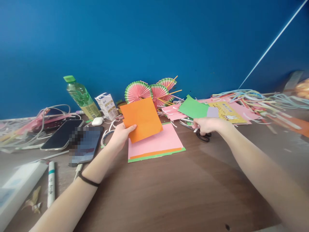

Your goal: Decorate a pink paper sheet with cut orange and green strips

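My left hand (121,134) pinches a square sheet of orange paper (146,117) by its left edge, thumb on top. The sheet is tilted up above a pink sheet (169,138) lying on the table, which has orange and green strips along its near edge. Over to the right, my right hand (205,125) has its fingers curled on a pair of scissors (203,138). The black handles show below the fingers and the metal blades point left; the fingers hide the middle part. Green paper (194,107) lies just behind that hand.
Pleated watermelon-like paper fans (138,91) lean by the blue wall. On the left are a green bottle (84,100), a small carton (107,106), phones (61,134), cables and a marker (51,183). Paper strips (253,96) and a yellow booklet (228,112) lie on the right.
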`<act>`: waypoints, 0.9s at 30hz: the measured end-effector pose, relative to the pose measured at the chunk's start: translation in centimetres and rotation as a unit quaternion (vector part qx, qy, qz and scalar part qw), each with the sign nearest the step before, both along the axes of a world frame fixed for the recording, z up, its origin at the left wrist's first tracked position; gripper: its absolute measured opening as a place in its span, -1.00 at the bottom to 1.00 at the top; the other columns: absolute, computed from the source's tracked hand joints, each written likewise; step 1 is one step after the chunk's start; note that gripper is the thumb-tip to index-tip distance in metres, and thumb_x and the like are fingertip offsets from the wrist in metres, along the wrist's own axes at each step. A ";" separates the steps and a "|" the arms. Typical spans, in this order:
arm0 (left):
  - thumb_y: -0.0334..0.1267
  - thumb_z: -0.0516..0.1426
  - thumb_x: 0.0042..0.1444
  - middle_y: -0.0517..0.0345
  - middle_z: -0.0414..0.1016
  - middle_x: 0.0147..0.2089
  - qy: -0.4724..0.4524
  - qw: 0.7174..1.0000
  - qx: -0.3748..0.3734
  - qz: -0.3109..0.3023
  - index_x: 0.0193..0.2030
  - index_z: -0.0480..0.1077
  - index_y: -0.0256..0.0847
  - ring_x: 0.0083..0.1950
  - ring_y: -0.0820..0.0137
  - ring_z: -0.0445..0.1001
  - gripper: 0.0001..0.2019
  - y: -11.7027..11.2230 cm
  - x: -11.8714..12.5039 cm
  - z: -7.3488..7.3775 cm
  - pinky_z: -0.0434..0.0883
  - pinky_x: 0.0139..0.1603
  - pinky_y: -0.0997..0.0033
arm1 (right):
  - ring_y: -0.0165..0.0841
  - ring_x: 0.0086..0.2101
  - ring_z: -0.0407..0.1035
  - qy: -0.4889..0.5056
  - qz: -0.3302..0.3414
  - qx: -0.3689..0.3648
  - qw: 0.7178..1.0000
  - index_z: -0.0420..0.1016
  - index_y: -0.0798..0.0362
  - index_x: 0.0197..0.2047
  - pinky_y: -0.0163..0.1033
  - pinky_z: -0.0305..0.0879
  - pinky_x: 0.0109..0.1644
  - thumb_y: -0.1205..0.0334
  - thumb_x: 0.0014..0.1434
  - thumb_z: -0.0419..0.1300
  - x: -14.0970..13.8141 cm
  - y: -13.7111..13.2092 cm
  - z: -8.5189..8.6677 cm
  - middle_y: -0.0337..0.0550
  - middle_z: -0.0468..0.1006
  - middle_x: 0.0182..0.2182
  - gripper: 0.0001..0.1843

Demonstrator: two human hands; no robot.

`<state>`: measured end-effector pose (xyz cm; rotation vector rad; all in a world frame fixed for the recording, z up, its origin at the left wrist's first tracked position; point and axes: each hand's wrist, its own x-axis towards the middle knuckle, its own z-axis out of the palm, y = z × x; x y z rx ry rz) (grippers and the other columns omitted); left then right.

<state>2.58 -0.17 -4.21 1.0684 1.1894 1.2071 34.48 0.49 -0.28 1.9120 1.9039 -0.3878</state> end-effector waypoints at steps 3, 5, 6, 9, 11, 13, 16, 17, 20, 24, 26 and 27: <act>-0.28 0.28 -0.24 -0.04 0.48 -0.04 -0.007 1.000 0.010 -0.001 -0.21 0.45 -0.26 -0.04 0.15 0.45 -0.64 0.1 -0.1 -0.1 0.42 -0.06 0.21 | -0.35 -0.53 0.30 0.010 0.011 -0.013 1.000 0.27 0.05 -0.09 -0.33 0.06 -0.58 0.45 -0.28 0.12 0.3 0.0 -0.7 -0.14 0.42 -0.41 -0.43; -0.29 0.28 -0.23 -0.03 0.48 -0.04 -0.008 1.000 0.013 -0.001 -0.22 0.46 -0.25 -0.04 0.16 0.45 -0.66 0.2 -0.1 -0.2 0.42 -0.06 0.23 | -0.35 -0.53 0.30 0.006 0.015 -0.005 1.000 0.27 0.06 -0.09 -0.33 0.06 -0.58 0.47 -0.29 0.12 0.4 0.0 -1.0 -0.11 0.42 -0.37 -0.42; -0.29 0.27 -0.23 -0.02 0.48 -0.04 -0.007 1.000 0.013 0.000 -0.23 0.46 -0.25 -0.05 0.17 0.45 -0.67 0.2 -0.2 -0.2 0.42 -0.07 0.24 | -0.36 -0.52 0.31 0.005 0.013 -0.003 1.000 0.28 0.07 -0.10 -0.33 0.06 -0.58 0.47 -0.29 0.11 0.4 0.0 -1.0 -0.09 0.42 -0.35 -0.42; -0.29 0.27 -0.23 -0.02 0.49 -0.05 0.000 1.000 0.006 0.006 -0.24 0.46 -0.24 -0.05 0.16 0.45 -0.68 0.2 -0.1 -0.1 0.43 -0.10 0.24 | -0.34 -0.49 0.32 0.014 -0.002 0.003 1.000 0.27 0.09 -0.07 -0.33 0.07 -0.57 0.47 -0.27 0.09 0.5 0.1 -0.6 -0.05 0.44 -0.30 -0.43; -0.28 0.27 -0.23 -0.02 0.49 -0.06 0.007 1.000 0.000 0.010 -0.23 0.46 -0.24 -0.05 0.15 0.46 -0.68 0.2 -0.1 0.0 0.44 -0.11 0.23 | -0.33 -0.46 0.33 0.039 -0.009 0.008 0.999 0.24 0.10 -0.03 -0.33 0.09 -0.55 0.46 -0.25 0.08 0.7 -0.1 0.0 -0.05 0.45 -0.29 -0.40; -0.27 0.27 -0.23 -0.03 0.50 -0.08 0.012 1.000 -0.003 0.015 -0.23 0.45 -0.24 -0.07 0.14 0.46 -0.67 0.1 -0.1 0.1 0.44 -0.12 0.21 | -0.35 -0.47 0.33 0.071 -0.007 0.008 0.997 0.20 0.08 0.02 -0.34 0.10 -0.54 0.45 -0.22 0.08 0.7 -0.4 0.8 -0.10 0.46 -0.32 -0.36; -0.29 0.27 -0.23 -0.03 0.52 -0.11 0.008 1.000 0.007 0.016 -0.24 0.45 -0.26 -0.10 0.16 0.48 -0.68 0.0 -0.1 0.1 0.43 -0.10 0.20 | -0.38 -0.52 0.30 0.119 -0.004 0.002 0.993 0.09 0.06 0.11 -0.34 0.08 -0.55 0.41 -0.16 0.06 0.7 -1.1 2.1 -0.15 0.48 -0.40 -0.31; -0.30 0.26 -0.22 -0.02 0.52 -0.11 0.005 1.000 0.010 0.013 -0.24 0.45 -0.26 -0.11 0.17 0.48 -0.69 0.0 -0.1 0.2 0.44 -0.10 0.21 | -0.38 -0.53 0.30 0.145 -0.007 0.004 0.989 0.05 0.07 0.14 -0.34 0.09 -0.55 0.40 -0.14 0.06 0.7 -1.3 2.5 -0.16 0.49 -0.42 -0.30; -0.33 0.25 -0.19 0.00 0.52 -0.10 -0.014 1.000 0.015 0.007 -0.21 0.44 -0.25 -0.11 0.20 0.49 -0.69 -0.1 0.0 0.3 0.45 -0.13 0.26 | -0.38 -0.48 0.34 0.240 0.001 0.019 0.971 -0.06 0.07 0.20 -0.35 0.16 -0.49 0.36 -0.07 0.03 0.9 -1.6 3.0 -0.17 0.50 -0.44 -0.28; -0.41 0.23 -0.17 0.00 0.52 -0.10 -0.045 0.999 0.008 0.027 -0.21 0.43 -0.26 -0.12 0.24 0.50 -0.71 -0.1 0.1 0.7 0.47 -0.17 0.33 | -0.39 -0.46 0.38 0.306 0.026 0.030 0.951 0.07 0.04 0.16 -0.35 0.19 -0.46 0.26 0.02 0.01 1.0 -1.0 2.6 -0.14 0.52 -0.39 -0.41; -0.42 0.22 -0.15 -0.01 0.52 -0.10 -0.062 0.998 0.007 0.028 -0.20 0.43 -0.27 -0.14 0.25 0.50 -0.71 -0.1 -0.1 1.0 0.47 -0.18 0.34 | -0.38 -0.45 0.38 0.308 0.030 0.039 0.950 0.16 0.04 0.11 -0.35 0.20 -0.46 0.18 0.05 0.01 0.7 -0.9 2.4 -0.13 0.52 -0.41 -0.48; -0.42 0.21 -0.15 -0.02 0.51 -0.09 -0.071 0.997 0.009 0.029 -0.19 0.43 -0.27 -0.14 0.24 0.50 -0.70 0.0 -0.2 1.0 0.48 -0.19 0.34 | -0.37 -0.43 0.39 0.308 0.030 0.039 0.950 0.20 0.03 0.09 -0.35 0.21 -0.46 0.13 0.06 0.01 0.6 -0.9 2.4 -0.13 0.51 -0.41 -0.50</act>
